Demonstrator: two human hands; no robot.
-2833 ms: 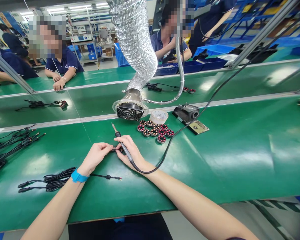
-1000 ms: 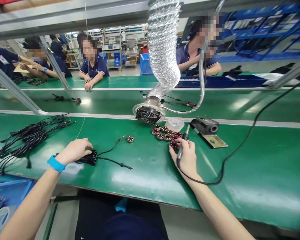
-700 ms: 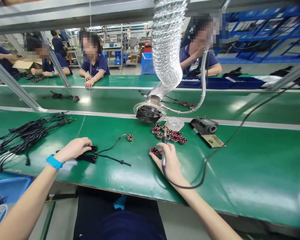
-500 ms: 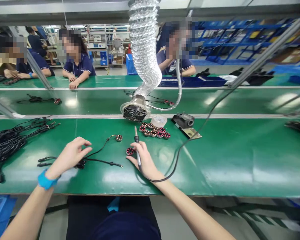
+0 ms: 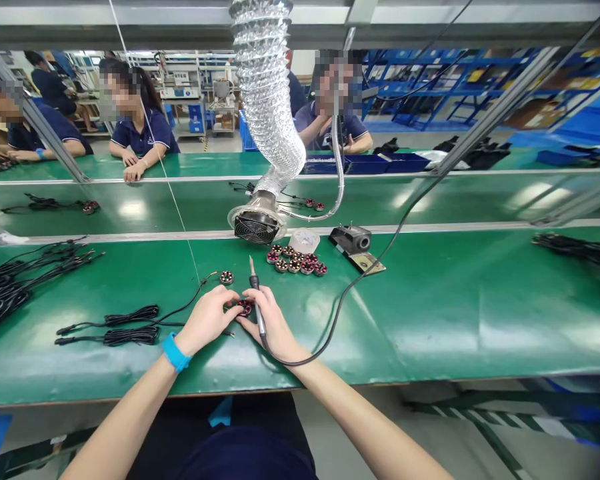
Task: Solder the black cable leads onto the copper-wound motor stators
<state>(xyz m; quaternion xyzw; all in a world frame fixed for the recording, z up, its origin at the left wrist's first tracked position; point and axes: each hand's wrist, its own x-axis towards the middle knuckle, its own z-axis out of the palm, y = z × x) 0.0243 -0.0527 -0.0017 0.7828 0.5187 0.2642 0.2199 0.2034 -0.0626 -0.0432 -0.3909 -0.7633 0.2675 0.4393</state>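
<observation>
My left hand, with a blue band at the wrist, pinches the near-left side of a small round motor stator with red windings. My right hand holds a soldering iron, tip pointing up and away, while its thumb and fingertips are at the stator's right side. Behind the left hand, a copper-coloured stator lies near the bare end of a black cable. Two bundled black cables rest left of my hands, one lead passing beneath the left wrist area.
A fume duct with fan hangs over the bench. Several stators sit beside a tape roll and a soldering iron stand. Black cables pile at far left. The iron's cord loops rightward. Co-workers sit opposite.
My left hand has moved right from over the cables to the red stator and closed on it. The right hand keeps the iron and stator. The view has shifted slightly.
</observation>
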